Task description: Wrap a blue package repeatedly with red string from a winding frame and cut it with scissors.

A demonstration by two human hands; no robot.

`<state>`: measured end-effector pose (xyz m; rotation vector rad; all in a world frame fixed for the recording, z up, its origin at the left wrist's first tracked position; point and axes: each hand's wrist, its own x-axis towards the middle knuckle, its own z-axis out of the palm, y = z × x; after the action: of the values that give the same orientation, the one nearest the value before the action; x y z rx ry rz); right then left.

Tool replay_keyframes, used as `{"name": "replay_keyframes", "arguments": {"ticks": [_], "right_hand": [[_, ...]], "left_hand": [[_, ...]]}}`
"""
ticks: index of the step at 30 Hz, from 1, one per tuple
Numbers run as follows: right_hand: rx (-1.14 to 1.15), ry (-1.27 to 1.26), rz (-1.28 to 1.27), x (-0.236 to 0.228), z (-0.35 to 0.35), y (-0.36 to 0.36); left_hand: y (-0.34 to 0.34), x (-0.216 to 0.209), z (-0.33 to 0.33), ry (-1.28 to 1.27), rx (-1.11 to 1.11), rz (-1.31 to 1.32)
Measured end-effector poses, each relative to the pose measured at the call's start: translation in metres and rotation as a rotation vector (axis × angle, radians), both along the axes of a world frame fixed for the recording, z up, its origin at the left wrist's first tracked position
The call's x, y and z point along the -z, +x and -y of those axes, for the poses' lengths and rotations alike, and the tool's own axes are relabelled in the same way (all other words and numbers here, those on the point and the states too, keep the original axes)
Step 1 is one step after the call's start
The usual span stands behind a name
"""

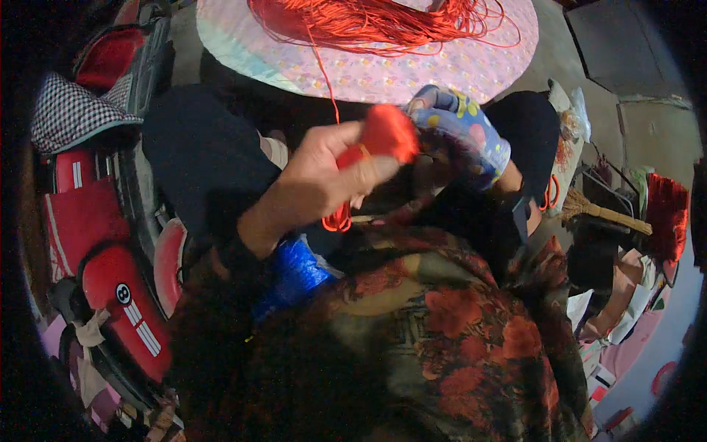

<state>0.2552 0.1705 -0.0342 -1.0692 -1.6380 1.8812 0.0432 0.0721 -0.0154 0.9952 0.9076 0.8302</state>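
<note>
My left hand (313, 169) is closed around a bright red tassel-like bundle (392, 134), blurred by motion. A thin red cord (328, 82) runs to that hand from a tangled heap of red cord (361, 31) on the round table (309, 79). Below the fingers hangs a small loop of red cord (336, 219). At the bundle's right side, my right hand (468, 136) wears a blue glove with coloured dots; its fingers are curled, and what they hold, if anything, is hidden. Near my left forearm lies a shiny blue roll (298, 271) against my lap.
Red-handled scissors (551, 193) and a straw hand broom (611, 214) lie right of my knee. Beyond them hangs a red bundle of strands (666, 217). To the left are a red and black seat (121, 302) and a checked cushion (77, 114).
</note>
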Motion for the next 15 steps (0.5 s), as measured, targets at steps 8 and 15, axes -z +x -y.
{"name": "replay_keyframes", "arguments": {"ticks": [8, 15], "right_hand": [[-0.428, 1.010, 0.197, -0.042, 0.024, -0.014], [-0.087, 1.092, 0.376, -0.027, 0.045, -0.015]], "left_hand": [[0.003, 0.025, 0.000, 0.361, 0.045, -0.533], [-0.006, 0.018, -0.010, -0.259, -0.174, 0.219]]}}
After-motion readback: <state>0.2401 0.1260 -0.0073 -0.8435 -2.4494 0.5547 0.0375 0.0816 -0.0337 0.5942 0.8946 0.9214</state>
